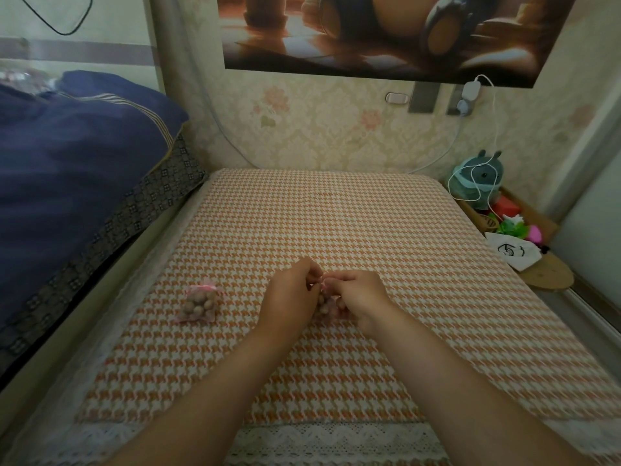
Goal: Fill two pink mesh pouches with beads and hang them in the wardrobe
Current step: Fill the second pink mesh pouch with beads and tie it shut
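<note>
One pink mesh pouch (199, 305) full of brown beads lies tied with a pink ribbon on the orange houndstooth tablecloth (336, 213), left of my hands. A second pink mesh pouch (325, 301) with beads sits between my hands, mostly hidden by them. My left hand (291, 290) and my right hand (358, 297) both pinch its pink drawstring at the pouch's top, fingertips nearly touching.
A bed with a dark blue quilt (74, 163) borders the table on the left. At the right stand a teal plush toy (479, 178), a white charger cable (494, 129), a white drawstring bag (512, 253) and small colourful items. A wallpapered wall is behind.
</note>
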The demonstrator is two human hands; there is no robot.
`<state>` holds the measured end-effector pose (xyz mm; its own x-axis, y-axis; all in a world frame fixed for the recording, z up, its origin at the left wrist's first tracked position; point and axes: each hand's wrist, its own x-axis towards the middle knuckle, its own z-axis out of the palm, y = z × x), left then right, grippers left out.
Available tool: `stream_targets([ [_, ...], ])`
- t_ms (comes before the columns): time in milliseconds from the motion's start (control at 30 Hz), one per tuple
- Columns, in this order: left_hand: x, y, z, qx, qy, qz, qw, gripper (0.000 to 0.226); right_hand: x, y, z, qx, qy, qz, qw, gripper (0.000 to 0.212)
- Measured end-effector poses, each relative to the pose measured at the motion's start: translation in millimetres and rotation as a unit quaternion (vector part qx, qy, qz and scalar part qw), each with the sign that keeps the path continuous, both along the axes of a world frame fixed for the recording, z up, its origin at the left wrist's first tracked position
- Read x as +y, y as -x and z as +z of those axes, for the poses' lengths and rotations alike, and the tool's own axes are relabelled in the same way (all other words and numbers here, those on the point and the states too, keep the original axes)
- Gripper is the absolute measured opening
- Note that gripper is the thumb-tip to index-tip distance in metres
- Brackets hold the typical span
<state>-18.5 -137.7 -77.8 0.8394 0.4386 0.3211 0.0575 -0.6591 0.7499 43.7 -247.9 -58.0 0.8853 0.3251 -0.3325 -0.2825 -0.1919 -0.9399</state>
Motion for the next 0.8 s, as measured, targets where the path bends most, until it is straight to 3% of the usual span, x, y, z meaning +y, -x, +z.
stream_targets([
  [100, -1.5, 0.1, -1.6, -0.001, -0.008, 0.0, 1.0, 0.015, -1.4, -1.2, -1.4, 0.012, -0.011, -0.03, 0.999, 0.007],
  [167, -1.3, -0.3, -1.6, 0.003, -0.002, 0.002, 1.0, 0.014, -2.7, -3.2, -4.6, -0.052, 0.036, -0.037, 0.997, 0.008],
  [233, -1.1, -0.1, -0.2, 0.007, -0.003, 0.005, 1.0, 0.013, -3.9, -3.9, -5.3, -0.127, 0.08, -0.016, 0.989, 0.002],
  [333, -0.7, 1.5, 2.8, 0.006, 0.006, 0.004, 1.0, 0.016, -6.5, -3.0, -4.1, -0.2, 0.113, 0.04, 0.972, 0.01],
  [467, 2.3, 0.6, 3.3, 0.016, 0.04, 0.029, 0.999, 0.017, -11.4, -3.0, -2.2, -0.227, 0.119, 0.114, 0.96, 0.013],
  [700, 2.7, -2.2, -0.3, 0.022, 0.067, 0.046, 0.996, 0.014, -8.2, -2.1, -2.1, -0.328, 0.233, 0.155, 0.903, 0.026],
  [800, 4.8, -2.6, -4.2, 0.017, 0.071, 0.039, 0.997, 0.015, -5.7, -3.1, -5.7, -0.286, 0.189, 0.131, 0.93, 0.026],
])
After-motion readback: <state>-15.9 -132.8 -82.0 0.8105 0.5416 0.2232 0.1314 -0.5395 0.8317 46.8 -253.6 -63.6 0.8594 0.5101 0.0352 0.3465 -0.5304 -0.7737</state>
